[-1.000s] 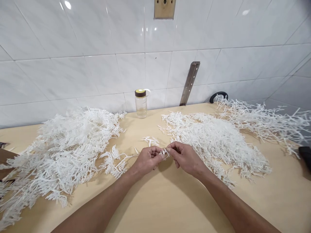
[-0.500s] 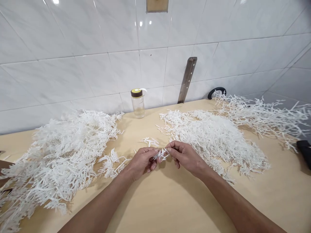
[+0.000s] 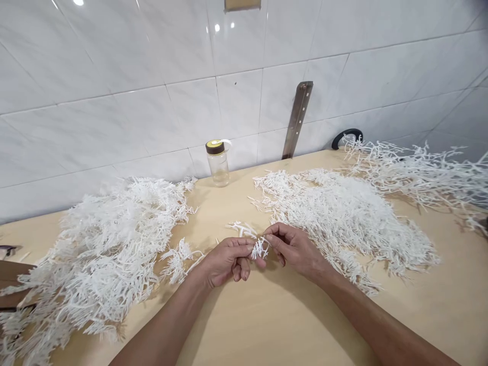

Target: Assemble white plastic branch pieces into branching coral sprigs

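Note:
A small white branched piece (image 3: 260,248) is held between my two hands over the table's middle. My left hand (image 3: 231,258) pinches its left side between thumb and fingers. Thumb and forefinger of my right hand (image 3: 293,249) are closed on its upper right tip. Just behind the hands lie a few loose white sprigs (image 3: 244,229). Left of my left hand is a small white cluster (image 3: 177,260). A large white branched heap (image 3: 114,249) covers the left side, and a flatter white heap (image 3: 335,213) lies beyond my right hand.
A clear bottle (image 3: 218,165) with a yellow and dark lid stands near the wall. A metal strip (image 3: 298,119) leans on the tiles. Longer white branches (image 3: 427,173) and a black curved object (image 3: 346,136) are at back right. A brown object (image 3: 13,282) is at far left.
The view has shifted slightly. My left hand's lower fingers have spread a little, and the white piece has turned so its sprigs point downward. Both hands still hold it.

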{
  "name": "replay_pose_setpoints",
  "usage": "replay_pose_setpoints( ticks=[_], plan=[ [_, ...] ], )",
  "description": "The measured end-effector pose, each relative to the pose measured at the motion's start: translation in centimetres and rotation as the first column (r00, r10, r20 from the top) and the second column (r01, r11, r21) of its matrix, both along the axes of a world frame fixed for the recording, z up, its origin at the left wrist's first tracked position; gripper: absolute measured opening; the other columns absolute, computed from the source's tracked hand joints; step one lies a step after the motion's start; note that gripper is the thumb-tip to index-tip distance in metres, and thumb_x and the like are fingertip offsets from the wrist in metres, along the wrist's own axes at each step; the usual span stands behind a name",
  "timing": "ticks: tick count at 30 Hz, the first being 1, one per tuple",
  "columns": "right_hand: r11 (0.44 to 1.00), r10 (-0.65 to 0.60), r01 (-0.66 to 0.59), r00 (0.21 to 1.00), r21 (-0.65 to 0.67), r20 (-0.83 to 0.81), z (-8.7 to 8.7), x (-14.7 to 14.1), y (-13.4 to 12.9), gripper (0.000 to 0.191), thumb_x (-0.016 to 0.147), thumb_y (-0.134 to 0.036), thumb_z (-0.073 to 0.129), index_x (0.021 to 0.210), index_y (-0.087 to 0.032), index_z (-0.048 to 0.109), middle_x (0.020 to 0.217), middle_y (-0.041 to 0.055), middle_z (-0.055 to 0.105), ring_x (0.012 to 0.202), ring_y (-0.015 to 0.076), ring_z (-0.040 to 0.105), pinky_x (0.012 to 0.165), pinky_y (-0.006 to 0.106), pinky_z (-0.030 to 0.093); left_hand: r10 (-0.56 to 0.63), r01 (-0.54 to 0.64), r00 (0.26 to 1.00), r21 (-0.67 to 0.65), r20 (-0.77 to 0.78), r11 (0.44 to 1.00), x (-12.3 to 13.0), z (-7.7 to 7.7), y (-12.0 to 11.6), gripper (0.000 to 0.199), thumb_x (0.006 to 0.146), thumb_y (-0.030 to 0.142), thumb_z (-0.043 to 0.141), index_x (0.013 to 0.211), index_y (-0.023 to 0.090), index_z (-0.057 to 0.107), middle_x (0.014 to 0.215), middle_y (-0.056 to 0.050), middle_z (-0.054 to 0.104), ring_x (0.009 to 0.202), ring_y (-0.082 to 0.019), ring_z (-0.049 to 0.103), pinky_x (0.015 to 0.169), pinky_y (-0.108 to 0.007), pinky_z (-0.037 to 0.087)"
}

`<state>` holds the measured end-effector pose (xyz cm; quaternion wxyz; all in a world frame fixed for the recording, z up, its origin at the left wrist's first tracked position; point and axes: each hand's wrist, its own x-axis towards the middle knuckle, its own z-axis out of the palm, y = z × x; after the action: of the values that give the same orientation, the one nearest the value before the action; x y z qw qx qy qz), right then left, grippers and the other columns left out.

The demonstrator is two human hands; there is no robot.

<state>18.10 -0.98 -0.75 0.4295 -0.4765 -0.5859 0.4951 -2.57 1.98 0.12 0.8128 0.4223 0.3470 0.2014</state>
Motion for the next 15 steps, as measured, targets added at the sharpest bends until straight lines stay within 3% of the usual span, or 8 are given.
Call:
replay_pose_setpoints(
  ticks=[9,15],
  plan=[
    [0.997,0.049,-0.056,0.991,-0.049,-0.124,-0.1,-0.9,-0.3,0.028,0.091,-0.045,0.059,0.09,-0.017,0.063,0.061,-0.0036,0.055,0.047,0.0082,0.048,0.044,0.021,0.041,-0.028,0.029,0.999,0.054,-0.03,0.998,0.2,0.5,-0.4,0.039,0.078,0.048,0.072,0.088,0.012,0.062,0.072,-0.002,0.069,0.031,-0.003,0.048,0.026,-0.014,0.027],
    [0.999,0.03,-0.033,0.994,-0.024,-0.109,-0.3,-1.0,-0.2,0.028,0.09,-0.045,0.061,0.091,-0.017,0.064,0.062,-0.0033,0.055,0.047,0.0081,0.049,0.043,0.021,0.041,-0.037,0.041,0.997,0.07,-0.063,0.997,0.3,0.9,-0.7,0.037,0.079,0.05,0.071,0.086,0.016,0.059,0.056,0.005,0.058,0.029,-0.002,0.04,0.027,-0.015,0.02]
  ],
)
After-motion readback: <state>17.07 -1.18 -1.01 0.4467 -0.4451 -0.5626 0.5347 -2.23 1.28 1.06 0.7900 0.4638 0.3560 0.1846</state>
